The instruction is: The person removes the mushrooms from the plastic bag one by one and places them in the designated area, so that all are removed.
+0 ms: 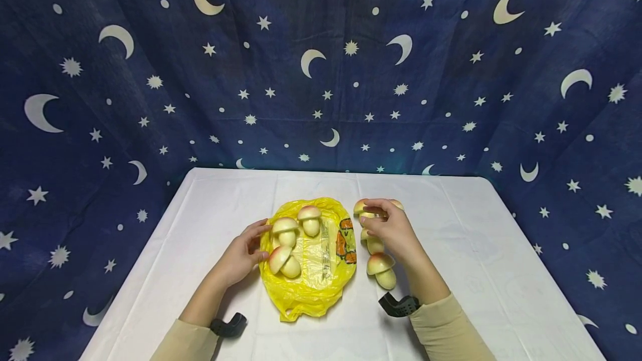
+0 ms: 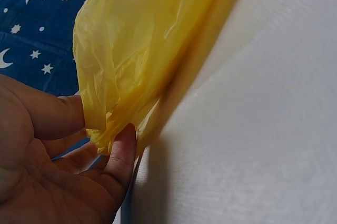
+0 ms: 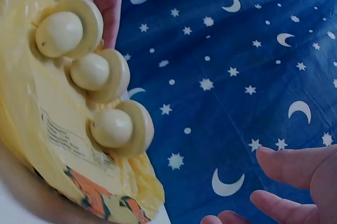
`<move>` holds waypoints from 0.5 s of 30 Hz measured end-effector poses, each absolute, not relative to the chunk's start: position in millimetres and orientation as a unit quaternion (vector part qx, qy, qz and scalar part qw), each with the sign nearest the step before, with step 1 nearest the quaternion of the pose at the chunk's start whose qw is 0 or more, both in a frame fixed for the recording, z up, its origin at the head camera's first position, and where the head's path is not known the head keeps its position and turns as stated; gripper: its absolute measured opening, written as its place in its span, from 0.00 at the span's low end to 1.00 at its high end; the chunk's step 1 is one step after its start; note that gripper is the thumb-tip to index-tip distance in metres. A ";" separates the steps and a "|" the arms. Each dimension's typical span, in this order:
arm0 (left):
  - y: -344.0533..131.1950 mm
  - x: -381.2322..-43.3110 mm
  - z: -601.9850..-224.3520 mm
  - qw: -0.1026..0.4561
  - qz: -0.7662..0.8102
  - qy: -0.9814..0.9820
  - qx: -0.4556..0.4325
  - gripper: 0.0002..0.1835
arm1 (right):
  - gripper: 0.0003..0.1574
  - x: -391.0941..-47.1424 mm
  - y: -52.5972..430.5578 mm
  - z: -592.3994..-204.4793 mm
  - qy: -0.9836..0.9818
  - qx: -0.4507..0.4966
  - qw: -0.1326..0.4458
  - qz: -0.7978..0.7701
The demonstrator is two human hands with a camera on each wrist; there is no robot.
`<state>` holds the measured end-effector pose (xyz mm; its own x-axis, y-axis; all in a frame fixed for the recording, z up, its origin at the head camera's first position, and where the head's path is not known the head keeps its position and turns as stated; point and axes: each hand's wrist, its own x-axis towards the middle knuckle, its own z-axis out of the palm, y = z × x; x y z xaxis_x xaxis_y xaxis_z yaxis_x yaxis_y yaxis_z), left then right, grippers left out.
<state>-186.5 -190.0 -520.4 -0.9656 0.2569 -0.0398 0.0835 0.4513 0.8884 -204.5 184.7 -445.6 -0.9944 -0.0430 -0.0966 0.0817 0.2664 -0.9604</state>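
My left hand (image 1: 241,255) grips the crumpled left rim of a yellow plastic bag (image 1: 313,301); in the left wrist view its thumb and fingers lie around the gathered plastic (image 2: 113,103). Three toy mushrooms, cream with reddish-tinged caps, lie on the bag: one near the top (image 1: 309,213), one at the left (image 1: 285,226) and one below it (image 1: 282,259). My right hand (image 1: 393,230) hovers over several similar mushrooms right of the bag. It partly hides a mushroom (image 1: 373,243) there, and the nearest mushroom (image 1: 381,269) shows fully. In the right wrist view its fingers (image 3: 284,205) are apart, holding nothing.
A white cloth (image 1: 476,272) covers the table. Behind it hangs a dark blue curtain (image 1: 281,127) with moons and stars. Black wrist mounts, left (image 1: 229,326) and right (image 1: 398,305), stick inward from the forearms. Print and an orange-green picture (image 1: 346,241) mark the bag.
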 end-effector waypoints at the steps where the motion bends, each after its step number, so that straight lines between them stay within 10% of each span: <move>1: -189.9 -186.5 -520.3 0.084 0.514 0.848 0.100 0.33 | 0.33 -204.0 182.7 -446.1 0.795 0.012 0.052 -0.605; 15: -190.0 -186.4 -520.5 0.083 0.511 0.850 0.099 0.33 | 0.33 -196.6 156.6 -453.6 0.799 0.003 0.076 -0.596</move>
